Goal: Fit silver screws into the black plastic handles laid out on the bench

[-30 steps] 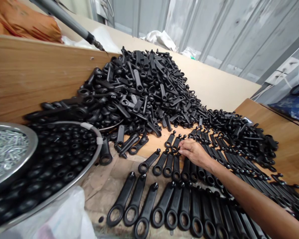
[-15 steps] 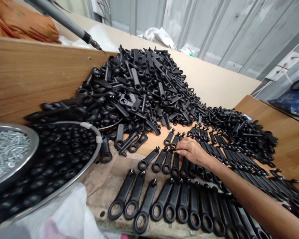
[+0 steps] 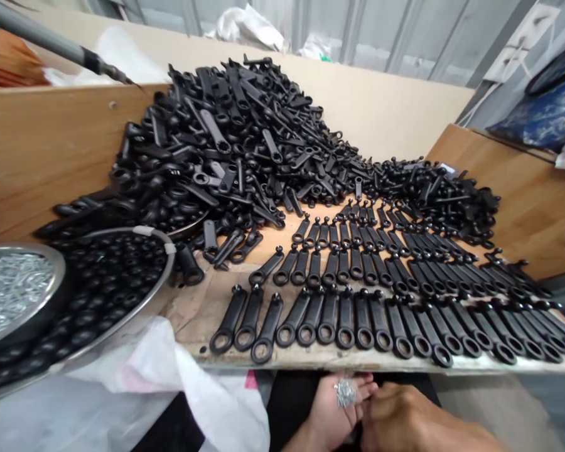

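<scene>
Below the front edge of the table my left hand point(image 3: 327, 408) lies palm up, with a small pile of silvery screws point(image 3: 346, 393) cupped in it. My right hand point(image 3: 405, 411) is against its fingers, back upward; its own fingertips are hidden and slightly blurred. On the table above both hands lie rows of black handles with ring ends point(image 3: 346, 317), ring toward me, each with a small bright tip at the far end. Neither hand touches the handles.
A large pile of black handles point(image 3: 245, 132) rises at the back, a smaller heap point(image 3: 447, 194) on the right. At left, a metal bowl of screws point(image 3: 59, 263) stands by a basin of black knobs point(image 3: 171, 248). A power screwdriver point(image 3: 89, 59) hangs upper left. White plastic sheeting point(image 3: 169, 370) drapes in front.
My right hand has left the rows of handles and come down to my left hand below the table edge. My left hand with the screws is now in view. The view has tilted downward.
</scene>
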The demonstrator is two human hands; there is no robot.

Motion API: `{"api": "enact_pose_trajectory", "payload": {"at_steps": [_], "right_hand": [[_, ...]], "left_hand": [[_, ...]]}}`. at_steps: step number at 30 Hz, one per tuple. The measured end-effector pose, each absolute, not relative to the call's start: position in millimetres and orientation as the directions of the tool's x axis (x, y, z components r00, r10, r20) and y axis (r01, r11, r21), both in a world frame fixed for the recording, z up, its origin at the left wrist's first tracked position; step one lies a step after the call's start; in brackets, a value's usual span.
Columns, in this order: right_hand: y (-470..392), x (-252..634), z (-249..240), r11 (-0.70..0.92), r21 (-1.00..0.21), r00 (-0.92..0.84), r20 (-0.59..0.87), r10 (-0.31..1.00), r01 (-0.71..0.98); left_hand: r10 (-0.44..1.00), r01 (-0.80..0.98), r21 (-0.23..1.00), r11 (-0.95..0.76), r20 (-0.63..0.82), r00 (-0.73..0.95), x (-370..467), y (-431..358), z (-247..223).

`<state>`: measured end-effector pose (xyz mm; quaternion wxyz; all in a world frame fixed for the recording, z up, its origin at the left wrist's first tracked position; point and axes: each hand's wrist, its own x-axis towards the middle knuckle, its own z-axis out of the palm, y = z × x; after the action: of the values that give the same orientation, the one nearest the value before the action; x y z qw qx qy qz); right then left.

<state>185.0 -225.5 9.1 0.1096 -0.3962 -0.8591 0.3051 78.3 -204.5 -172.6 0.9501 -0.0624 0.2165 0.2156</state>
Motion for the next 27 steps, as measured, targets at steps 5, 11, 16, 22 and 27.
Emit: {"api": "enact_pose_trajectory", "payload": {"at_steps": [5, 11, 16, 22, 27], "right_hand": [[-260.3, 177.9, -109.6, 0.342, -0.311, -0.319, 0.124, 0.940, 0.887], [-274.9, 170.6, -165.4, 0.359, -0.199, -0.286, 0.321, 0.903, 0.912], [-273.7, 172.0, -157.7, 0.436, -0.283, -0.336, 0.341, 0.878, 0.854], [-269.8, 182.0, -139.2, 0.323, -0.427, -0.277, 0.168, 0.946, 0.845], [-269.6, 181.0, -116.3, 0.288, -0.544, -0.284, 0.094, 0.954, 0.788]], "left_hand": [[0.354, -0.427, -0.056, 0.902, -0.466, 0.811, 78.5, -215.5, -180.7], [0.408, -0.480, -0.018, 0.877, -0.500, 0.764, 73.8, -224.2, -187.9], [0.429, -0.489, 0.006, 0.872, -0.492, 0.758, 70.3, -225.5, -187.5], [0.381, -0.461, -0.053, 0.886, -0.487, 0.786, 68.3, -222.0, -188.8], [0.377, -0.456, -0.088, 0.886, -0.439, 0.816, 66.8, -221.9, -186.8]]}}
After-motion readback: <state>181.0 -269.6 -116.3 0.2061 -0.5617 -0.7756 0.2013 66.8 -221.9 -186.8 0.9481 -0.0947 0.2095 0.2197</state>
